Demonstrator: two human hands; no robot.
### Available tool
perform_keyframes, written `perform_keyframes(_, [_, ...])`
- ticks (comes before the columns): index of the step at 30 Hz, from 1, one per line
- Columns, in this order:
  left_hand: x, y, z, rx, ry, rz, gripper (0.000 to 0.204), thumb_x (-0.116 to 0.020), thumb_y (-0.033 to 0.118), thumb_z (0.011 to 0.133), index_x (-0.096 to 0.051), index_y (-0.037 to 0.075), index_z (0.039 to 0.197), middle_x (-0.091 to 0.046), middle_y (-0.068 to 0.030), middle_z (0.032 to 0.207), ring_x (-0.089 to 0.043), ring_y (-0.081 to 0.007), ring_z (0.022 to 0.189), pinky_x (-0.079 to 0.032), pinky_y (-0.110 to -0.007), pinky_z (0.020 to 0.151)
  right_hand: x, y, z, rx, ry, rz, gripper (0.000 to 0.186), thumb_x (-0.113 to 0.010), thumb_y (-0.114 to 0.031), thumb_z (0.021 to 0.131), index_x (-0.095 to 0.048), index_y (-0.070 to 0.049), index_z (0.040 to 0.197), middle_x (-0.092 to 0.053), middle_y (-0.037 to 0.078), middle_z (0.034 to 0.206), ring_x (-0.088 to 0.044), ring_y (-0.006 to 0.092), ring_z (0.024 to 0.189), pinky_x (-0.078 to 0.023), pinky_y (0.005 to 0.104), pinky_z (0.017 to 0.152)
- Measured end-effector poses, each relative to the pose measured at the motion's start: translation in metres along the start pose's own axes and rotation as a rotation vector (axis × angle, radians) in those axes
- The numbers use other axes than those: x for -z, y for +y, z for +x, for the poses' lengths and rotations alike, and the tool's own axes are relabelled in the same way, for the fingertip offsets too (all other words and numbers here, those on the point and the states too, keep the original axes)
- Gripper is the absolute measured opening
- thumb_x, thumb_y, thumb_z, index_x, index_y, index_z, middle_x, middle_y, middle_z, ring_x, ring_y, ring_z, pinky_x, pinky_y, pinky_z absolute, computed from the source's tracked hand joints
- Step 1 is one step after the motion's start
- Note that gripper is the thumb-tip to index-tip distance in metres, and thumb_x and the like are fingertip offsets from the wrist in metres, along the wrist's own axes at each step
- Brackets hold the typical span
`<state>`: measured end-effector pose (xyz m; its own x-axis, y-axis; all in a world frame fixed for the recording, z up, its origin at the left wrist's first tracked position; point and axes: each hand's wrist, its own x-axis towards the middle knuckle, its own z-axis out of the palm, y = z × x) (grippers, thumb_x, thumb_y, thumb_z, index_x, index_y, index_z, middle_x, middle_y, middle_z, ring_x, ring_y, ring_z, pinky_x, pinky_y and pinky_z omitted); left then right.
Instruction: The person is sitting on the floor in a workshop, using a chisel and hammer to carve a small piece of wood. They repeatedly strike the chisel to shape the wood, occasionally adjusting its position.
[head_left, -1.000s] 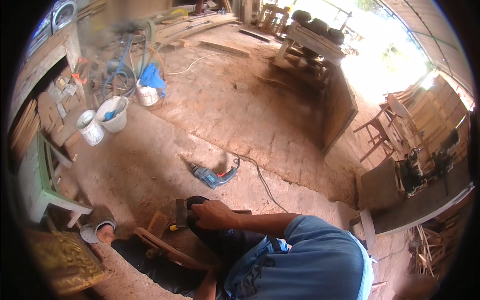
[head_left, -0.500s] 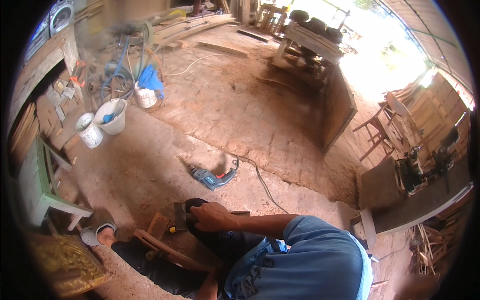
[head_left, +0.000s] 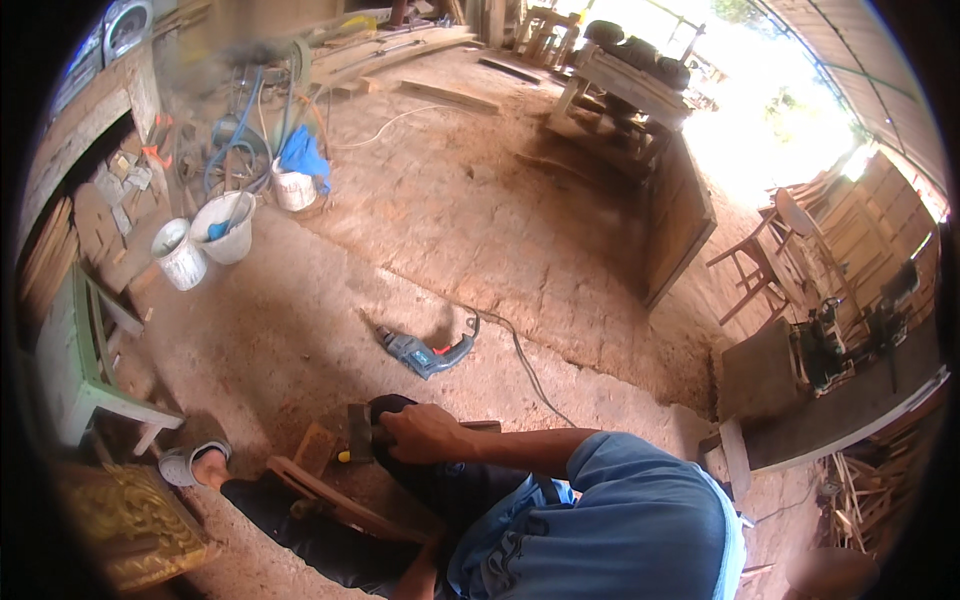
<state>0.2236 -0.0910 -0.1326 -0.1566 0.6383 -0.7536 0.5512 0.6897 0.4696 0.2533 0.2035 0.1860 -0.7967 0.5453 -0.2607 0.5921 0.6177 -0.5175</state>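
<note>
My right hand (head_left: 420, 434) rests over my bent knee, its fingers closed on a putty knife with a flat, dark, wide blade (head_left: 360, 433). A small yellow thing (head_left: 344, 456) lies just below that blade. Across my legs slants a long, narrow wooden piece (head_left: 335, 503) with a slot or gap along it. My left hand (head_left: 420, 572) is at the lower edge, by the near end of this piece; its fingers are hidden. Beyond the long piece is a brown wooden block (head_left: 316, 449).
A blue-grey power drill (head_left: 425, 354) lies on the floor, its cord (head_left: 525, 370) trailing right. White buckets (head_left: 180, 257) stand at the left beside a green-and-white bench frame (head_left: 95, 385). A carved gold panel (head_left: 135, 525) is at the lower left. A workbench with a machine (head_left: 830, 350) stands right.
The view has shifted very slightly. My hands, the putty knife and the wooden piece stay in nearly the same places.
</note>
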Motion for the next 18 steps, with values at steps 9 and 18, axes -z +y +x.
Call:
perform_keyframes(9, [-0.008, 0.113, 0.043, -0.323, -0.072, -0.162, 0.046, -0.063, 0.049, 0.093, -0.068, 0.004, 0.103, -0.069, -0.0202, 0.088, -0.07, -0.0319, 0.082, -0.054, -0.048, 0.072, -0.013, 0.012, 0.014, -0.005, -0.055, -0.097, 0.026, -0.065, -0.023, 0.083, -0.065, -0.008, 0.104, -0.071, 0.023, 0.089, -0.069, 0.0444, 0.089, -0.054, 0.0555, 0.08])
perform_keyframes(18, [0.021, 0.113, 0.071, -0.397, -0.034, -0.344, 0.047, -0.063, 0.05, 0.093, -0.068, 0.004, 0.103, -0.069, -0.02, 0.087, -0.07, -0.0312, 0.081, -0.054, -0.048, 0.071, -0.013, 0.007, 0.013, -0.053, -0.011, -0.102, 0.03, -0.071, -0.028, 0.079, -0.061, -0.007, 0.098, -0.069, 0.025, 0.081, -0.068, 0.0456, 0.081, -0.053, 0.0548, 0.07])
